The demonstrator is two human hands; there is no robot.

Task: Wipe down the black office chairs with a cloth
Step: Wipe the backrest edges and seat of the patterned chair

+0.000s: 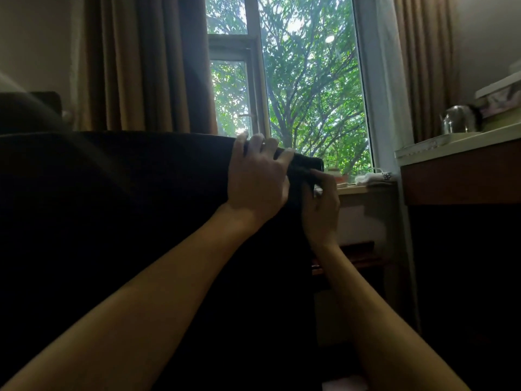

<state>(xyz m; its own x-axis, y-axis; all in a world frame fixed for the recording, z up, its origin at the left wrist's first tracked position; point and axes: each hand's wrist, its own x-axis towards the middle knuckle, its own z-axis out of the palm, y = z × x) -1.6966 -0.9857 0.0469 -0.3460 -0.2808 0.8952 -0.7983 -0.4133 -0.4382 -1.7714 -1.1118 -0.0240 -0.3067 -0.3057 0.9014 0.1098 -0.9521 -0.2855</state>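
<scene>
A black office chair back (118, 210) fills the left and middle of the view, very dark. My left hand (258, 179) lies on its top right corner with the fingers hooked over the top edge. Just to the right and slightly lower, my right hand (321, 204) has its fingers curled onto the dark material at the chair's right edge (306, 165). In this light I cannot tell whether that dark fold is a cloth or part of the chair. No cloth shows clearly in either hand.
A window (307, 88) with green trees outside stands behind the chair, between brown curtains (141, 63). A white cloth (372, 177) lies on the window sill. At the right, a wooden desk (462, 176) holds a glass kettle (458, 119) and boxes.
</scene>
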